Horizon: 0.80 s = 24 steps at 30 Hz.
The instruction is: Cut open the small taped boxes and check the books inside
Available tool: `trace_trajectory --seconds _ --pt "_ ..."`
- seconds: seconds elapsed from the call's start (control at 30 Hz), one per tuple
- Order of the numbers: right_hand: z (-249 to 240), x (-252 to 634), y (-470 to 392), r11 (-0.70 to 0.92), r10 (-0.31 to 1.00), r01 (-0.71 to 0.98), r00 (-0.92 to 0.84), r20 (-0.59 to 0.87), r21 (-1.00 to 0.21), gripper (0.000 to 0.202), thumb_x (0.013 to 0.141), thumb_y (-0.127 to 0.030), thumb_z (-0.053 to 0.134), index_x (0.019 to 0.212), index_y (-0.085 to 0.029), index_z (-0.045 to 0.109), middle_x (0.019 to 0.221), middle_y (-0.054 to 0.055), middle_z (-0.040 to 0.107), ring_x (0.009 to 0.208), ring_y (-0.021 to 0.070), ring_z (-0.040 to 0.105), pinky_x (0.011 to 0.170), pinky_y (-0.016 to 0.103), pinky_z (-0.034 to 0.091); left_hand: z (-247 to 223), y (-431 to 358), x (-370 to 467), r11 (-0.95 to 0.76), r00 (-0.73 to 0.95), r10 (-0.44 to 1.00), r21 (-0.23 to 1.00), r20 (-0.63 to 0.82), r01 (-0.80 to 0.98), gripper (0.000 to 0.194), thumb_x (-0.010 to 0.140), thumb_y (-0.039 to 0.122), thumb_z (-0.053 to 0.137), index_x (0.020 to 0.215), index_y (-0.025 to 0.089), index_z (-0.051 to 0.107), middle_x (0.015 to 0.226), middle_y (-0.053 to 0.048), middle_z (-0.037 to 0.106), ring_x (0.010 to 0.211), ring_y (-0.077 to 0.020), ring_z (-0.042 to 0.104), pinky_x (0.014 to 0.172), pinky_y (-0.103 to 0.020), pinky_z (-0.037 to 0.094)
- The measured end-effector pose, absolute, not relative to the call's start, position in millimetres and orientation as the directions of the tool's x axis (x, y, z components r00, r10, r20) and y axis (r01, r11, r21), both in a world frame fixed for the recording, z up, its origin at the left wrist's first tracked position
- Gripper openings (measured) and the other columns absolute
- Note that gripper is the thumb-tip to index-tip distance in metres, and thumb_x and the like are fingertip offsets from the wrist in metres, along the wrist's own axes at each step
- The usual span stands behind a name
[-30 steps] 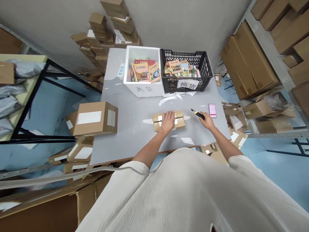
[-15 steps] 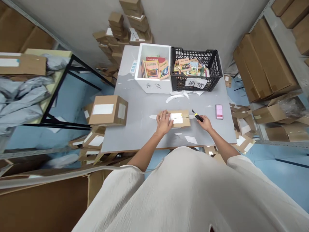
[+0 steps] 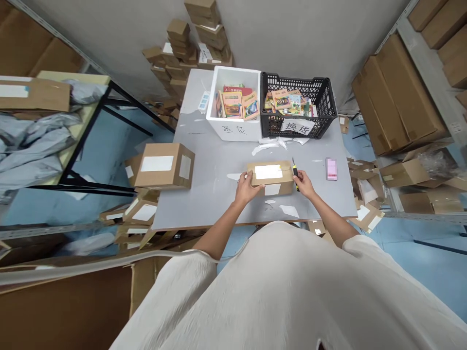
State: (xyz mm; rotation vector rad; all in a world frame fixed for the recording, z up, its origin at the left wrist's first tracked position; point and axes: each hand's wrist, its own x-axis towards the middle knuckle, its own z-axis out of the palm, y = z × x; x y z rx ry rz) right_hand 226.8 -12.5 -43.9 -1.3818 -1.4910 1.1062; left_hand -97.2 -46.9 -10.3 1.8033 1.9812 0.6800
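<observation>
A small brown cardboard box (image 3: 251, 168) with white labels on its top and front side lies on the grey table (image 3: 207, 204). My left hand (image 3: 246, 188) grips the box's left end, the thumb along its front side. At the other end, my right hand (image 3: 303, 183) is closed around a black and yellow utility knife (image 3: 295, 170). The knife's blade points away from me, upright beside the box's right end. Whether my right fingers also touch the box, I cannot tell.
Behind the box stand a white foam bin (image 3: 233, 129) and a black plastic crate (image 3: 324, 107), both holding books. A larger carton (image 3: 164, 165) sits at the table's left edge, a phone (image 3: 331, 168) at the right. Paper scraps (image 3: 289, 211) lie about.
The box now shows its front side and appears lifted or tilted. My left hand moved from its top to its left end. My right hand came closer, and the knife turned more upright.
</observation>
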Motion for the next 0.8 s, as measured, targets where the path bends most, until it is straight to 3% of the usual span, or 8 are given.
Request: trace_trajectory --seconds 0.2,0.33,0.47,0.67,0.8 --pt "-37.3 250.5 -13.4 -0.062 0.996 0.34 0.084 -0.035 -0.938 0.063 0.1 -0.073 0.055 0.141 -0.025 0.058 0.12 0.01 0.078 0.11 0.0277 0.074 0.096 0.042 0.061 -1.2 -21.6 -76.7 0.064 -0.067 0.998 0.596 -0.017 0.801 0.087 0.086 0.07 0.084 0.159 0.027 0.064 0.161 -0.015 0.065 0.151 -0.0421 0.061 0.126 -0.049 0.051" --pt "-40.7 253.1 -15.5 -0.159 0.982 0.28 0.14 -0.124 -0.947 0.06 0.102 -0.07 0.052 0.141 -0.024 0.053 0.126 0.012 0.08 0.111 0.0275 0.078 0.093 0.042 0.062 -3.8 -8.0 -65.8 0.076 -0.096 0.995 0.663 -0.006 0.745 0.095 0.092 0.061 0.08 0.172 0.023 0.046 0.16 -0.017 0.068 0.149 -0.041 0.063 0.121 -0.051 0.055" --pt "-45.8 253.3 -18.5 -0.184 0.976 0.249 0.161 -0.146 -0.951 0.06 0.1 -0.072 0.055 0.138 -0.025 0.052 0.132 0.015 0.08 0.114 0.0287 0.08 0.095 0.044 0.063 -13.3 -5.5 -64.5 0.065 -0.087 0.996 0.726 -0.008 0.684 0.089 0.101 0.046 0.068 0.179 0.024 0.032 0.162 -0.016 0.067 0.146 -0.0361 0.067 0.116 -0.049 0.059" --pt "-60.2 257.9 -22.6 -0.176 0.983 0.355 0.106 -0.148 -0.918 0.057 0.099 -0.078 0.052 0.127 -0.028 0.054 0.12 0.011 0.082 0.108 0.0276 0.081 0.089 0.043 0.064 -34.3 -16.4 -73.4 0.057 -0.017 0.998 0.695 -0.065 0.716 0.082 0.1 0.039 0.065 0.176 0.024 0.038 0.154 -0.016 0.071 0.138 -0.0331 0.071 0.114 -0.048 0.06" --pt "-70.0 255.6 -19.0 -0.164 0.985 0.387 0.121 -0.127 -0.907 0.055 0.095 -0.079 0.051 0.119 -0.029 0.053 0.111 0.008 0.082 0.105 0.0266 0.079 0.094 0.044 0.063 -42.1 -19.9 -76.8 0.079 -0.041 0.997 0.671 -0.072 0.737 0.075 0.099 0.037 0.066 0.169 0.019 0.047 0.154 -0.021 0.071 0.143 -0.036 0.068 0.117 -0.051 0.058"
